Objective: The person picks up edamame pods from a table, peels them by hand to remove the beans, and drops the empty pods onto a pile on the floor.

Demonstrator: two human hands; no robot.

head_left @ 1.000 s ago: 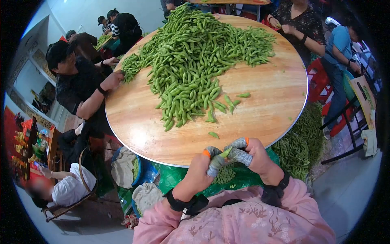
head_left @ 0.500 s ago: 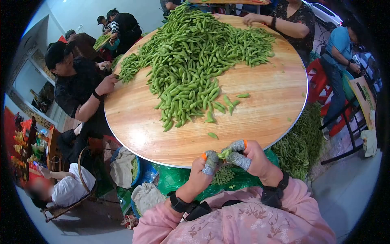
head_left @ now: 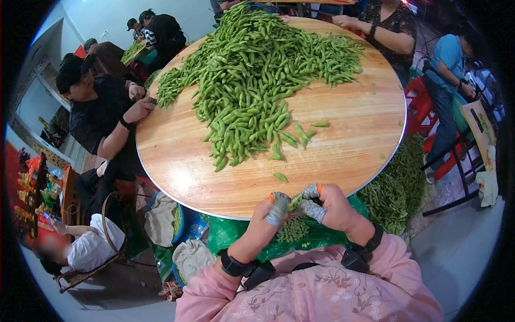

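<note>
Green and partly hidden, one bean pod [head_left: 294, 202] sits between the left hand [head_left: 268, 212] and the right hand [head_left: 330, 206], by the near rim of the round wooden surface [head_left: 343, 134]. Each grip looks closed to a narrow pinch, the left around one end of the pod, the right around the other. It should feel very light, springy and perhaps a little slick, with a skin that splits under pressure; the two ends give the surest hold. Ahead lies a big pile of pods [head_left: 252, 80].
</note>
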